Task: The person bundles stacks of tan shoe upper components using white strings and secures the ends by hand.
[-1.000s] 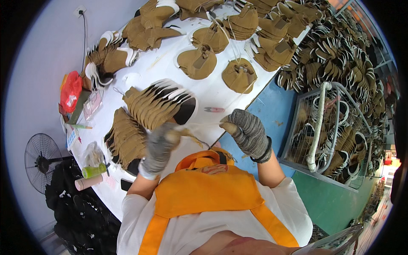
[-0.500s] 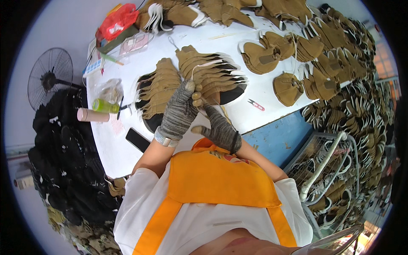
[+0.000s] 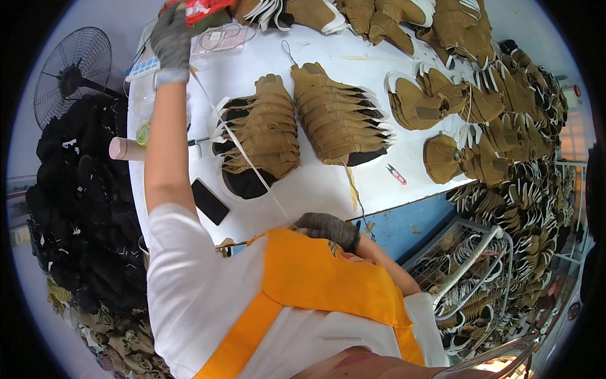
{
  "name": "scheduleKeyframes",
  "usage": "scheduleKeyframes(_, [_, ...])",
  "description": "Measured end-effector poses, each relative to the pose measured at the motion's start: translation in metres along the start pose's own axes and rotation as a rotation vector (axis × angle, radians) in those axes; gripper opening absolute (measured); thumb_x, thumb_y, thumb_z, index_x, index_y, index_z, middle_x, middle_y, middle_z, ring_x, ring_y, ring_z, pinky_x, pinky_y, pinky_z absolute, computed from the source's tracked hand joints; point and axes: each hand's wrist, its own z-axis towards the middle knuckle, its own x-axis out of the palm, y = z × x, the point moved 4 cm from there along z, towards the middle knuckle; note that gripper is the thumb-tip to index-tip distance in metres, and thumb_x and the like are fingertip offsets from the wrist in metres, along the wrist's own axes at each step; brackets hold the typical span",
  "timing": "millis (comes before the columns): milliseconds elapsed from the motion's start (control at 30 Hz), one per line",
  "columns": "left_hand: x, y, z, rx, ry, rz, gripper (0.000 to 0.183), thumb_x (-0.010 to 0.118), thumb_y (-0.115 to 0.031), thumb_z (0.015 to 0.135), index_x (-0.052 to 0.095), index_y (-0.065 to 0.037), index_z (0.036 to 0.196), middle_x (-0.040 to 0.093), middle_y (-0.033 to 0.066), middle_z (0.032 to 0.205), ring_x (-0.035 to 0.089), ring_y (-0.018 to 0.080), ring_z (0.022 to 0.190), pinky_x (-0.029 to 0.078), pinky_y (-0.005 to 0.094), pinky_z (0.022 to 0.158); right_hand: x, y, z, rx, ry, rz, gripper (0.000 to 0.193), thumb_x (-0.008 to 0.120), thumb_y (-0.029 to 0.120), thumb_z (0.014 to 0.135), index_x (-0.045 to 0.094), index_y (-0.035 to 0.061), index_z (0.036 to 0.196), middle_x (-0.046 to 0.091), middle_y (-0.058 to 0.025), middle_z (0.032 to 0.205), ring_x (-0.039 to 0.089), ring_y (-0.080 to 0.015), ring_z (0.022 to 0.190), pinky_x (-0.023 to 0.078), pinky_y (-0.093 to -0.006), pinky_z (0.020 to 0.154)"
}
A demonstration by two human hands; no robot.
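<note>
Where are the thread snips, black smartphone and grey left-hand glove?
Thread snips [image 3: 398, 176], head view: pinkish handle.
Black smartphone [image 3: 210, 202], head view: dark front face.
Grey left-hand glove [image 3: 172, 43], head view: back.

No lettering is legible; the orange apron [image 3: 334, 287] bears an unreadable print [image 3: 347, 254].

White cord [image 3: 237, 143] across left stack [image 3: 273, 126]

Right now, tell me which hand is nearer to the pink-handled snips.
Right. The right hand is by the orange apron, below and left of the snips in the picture; the left hand is much farther off, upper left, by the red bag.
</note>
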Motion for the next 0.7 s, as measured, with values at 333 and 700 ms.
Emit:
scheduleKeyframes(333, [0.262,0.178,-0.125,-0.253,1.186,0.755,0.033,0.051,-0.033,0.083,0.067,-0.011,0.102,0.063,0.0135,0.108,0.058,0.0302,0.104,0.042,0.0389,0.095,-0.010,-0.113,-0.102,0.337,-1.231,0.582,0.033,0.059,0.033,0.090,0.062,0.0041,0.104,0.058,-0.0018,0.083,0.050,-0.0111,0.068,0.042,-0.0263,0.063])
scheduleKeyframes(700, [0.269,0.221,-0.128,-0.318,1.348,0.585,0.033,0.055,-0.036,0.081,0.066,-0.014,0.104,0.062,0.0130,0.112,0.058,0.0313,0.104,0.043,0.0388,0.093,-0.028,-0.159,-0.133,0.610,-1.389,0.164,0.027,0.057,0.021,0.092,0.058,0.0016,0.109,0.060,-0.0105,0.108,0.055,-0.0199,0.098,0.043,-0.0321,0.088])
